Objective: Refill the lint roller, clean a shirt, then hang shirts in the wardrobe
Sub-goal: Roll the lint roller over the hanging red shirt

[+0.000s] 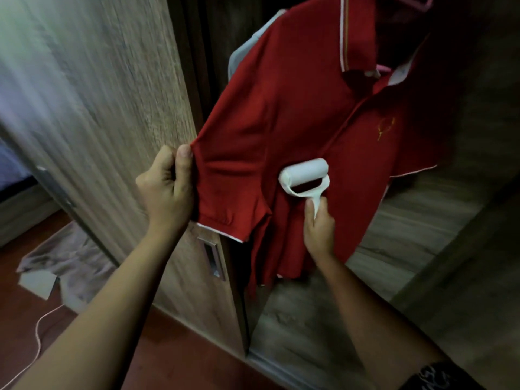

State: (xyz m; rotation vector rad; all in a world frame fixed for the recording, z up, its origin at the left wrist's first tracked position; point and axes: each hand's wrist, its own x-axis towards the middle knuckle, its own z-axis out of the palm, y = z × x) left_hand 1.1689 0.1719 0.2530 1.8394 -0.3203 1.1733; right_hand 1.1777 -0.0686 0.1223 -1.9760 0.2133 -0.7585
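Item: red polo shirt [295,114] on a pink hanger [381,69], with the lint roller [305,171] on its front, as I see it over the head camera.

Detail: the shirt hangs tilted in the open wardrobe, just beside the wood-grain wardrobe door [126,94]. My feed shows the left hand [166,187] pinching the sleeve seam between thumb and curled fingers and drawing the cloth sideways. The right hand [319,226] is wrapped round the roller's white handle. The white roll lies flat against the chest, below the placket. The two hands are apart, with the sleeve between them. A grey garment [242,54] shows behind the red shoulder. Lower left, a pale cloth [67,266] and a white cable [39,327] lie on the red-brown floor. The picture is motion-blurred at the left edge.
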